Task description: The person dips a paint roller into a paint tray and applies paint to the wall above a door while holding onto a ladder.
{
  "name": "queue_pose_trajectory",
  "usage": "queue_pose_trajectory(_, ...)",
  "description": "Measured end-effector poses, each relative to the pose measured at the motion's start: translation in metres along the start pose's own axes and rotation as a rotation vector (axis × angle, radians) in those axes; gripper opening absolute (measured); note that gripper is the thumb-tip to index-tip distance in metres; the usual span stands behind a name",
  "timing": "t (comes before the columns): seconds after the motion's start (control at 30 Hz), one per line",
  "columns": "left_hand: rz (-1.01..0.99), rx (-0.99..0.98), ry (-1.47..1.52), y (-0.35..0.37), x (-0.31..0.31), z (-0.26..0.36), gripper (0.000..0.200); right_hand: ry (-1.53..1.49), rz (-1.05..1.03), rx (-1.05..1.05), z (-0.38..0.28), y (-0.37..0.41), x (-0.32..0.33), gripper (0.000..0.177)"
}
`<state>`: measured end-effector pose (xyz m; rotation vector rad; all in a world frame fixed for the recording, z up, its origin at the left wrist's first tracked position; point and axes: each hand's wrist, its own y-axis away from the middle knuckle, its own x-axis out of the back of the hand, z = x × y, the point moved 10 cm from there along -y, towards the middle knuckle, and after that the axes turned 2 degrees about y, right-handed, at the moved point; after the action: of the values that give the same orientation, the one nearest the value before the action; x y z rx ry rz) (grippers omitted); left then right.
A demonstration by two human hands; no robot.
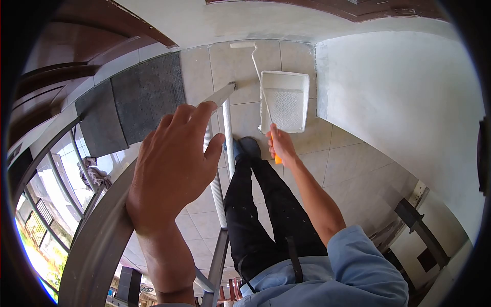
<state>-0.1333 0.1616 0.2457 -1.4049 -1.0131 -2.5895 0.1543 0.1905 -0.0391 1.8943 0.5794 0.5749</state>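
Observation:
In the lower middle of the head view, my right hand (282, 146) is wrapped round the orange handle of a paint roller (277, 159). Its thin bent frame passes over the tray's left side, and the white roller sleeve (241, 45) is beyond the tray, close to the far wall. A white paint tray (306, 97) with a ridged slope lies on the floor tiles in front of my feet. My left hand (174, 163), nearest the camera, has its fingers stretched and thumb apart over a grey metal ladder (97, 256); whether the palm touches it is hidden.
A white-painted wall (394, 77) runs along the right. Dark mats (148, 97) lie on the floor at left, below brown doors (76, 46). Window bars and a crumpled cloth (95, 174) show at far left. Ladder legs stand beside my shoes (249, 147).

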Motion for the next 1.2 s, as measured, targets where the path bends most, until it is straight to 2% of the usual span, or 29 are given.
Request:
queue_pose_trajectory(0.07,0.052,-0.036,0.02,0.003,0.004,0.003,0.038,0.013,0.012,0.025,-0.014,-0.022,-0.005,0.051)
queue_pose_trajectory(0.27,-0.037,0.006,-0.01,0.0,-0.004,-0.005,0.041,-0.038,0.005,0.072,-0.047,-0.082,-0.046,0.047)
queue_pose_trajectory(0.53,-0.011,-0.008,0.01,-0.001,0.0,-0.001,0.038,-0.177,-0.003,-0.008,-0.021,-0.015,-0.072,0.046)
queue_pose_trajectory(0.77,-0.027,-0.004,0.01,0.0,-0.001,-0.001,0.038,-0.117,0.0,0.074,-0.06,-0.062,-0.077,0.047)
queue_pose_trajectory(1.03,-0.019,-0.013,0.025,-0.002,0.0,0.0,0.038,-0.193,-0.035,0.015,-0.051,0.008,-0.083,0.044)
queue_pose_trajectory(1.2,-0.005,-0.015,0.001,0.0,-0.002,0.0,0.038,-0.135,-0.051,0.08,-0.073,-0.049,-0.099,0.041)
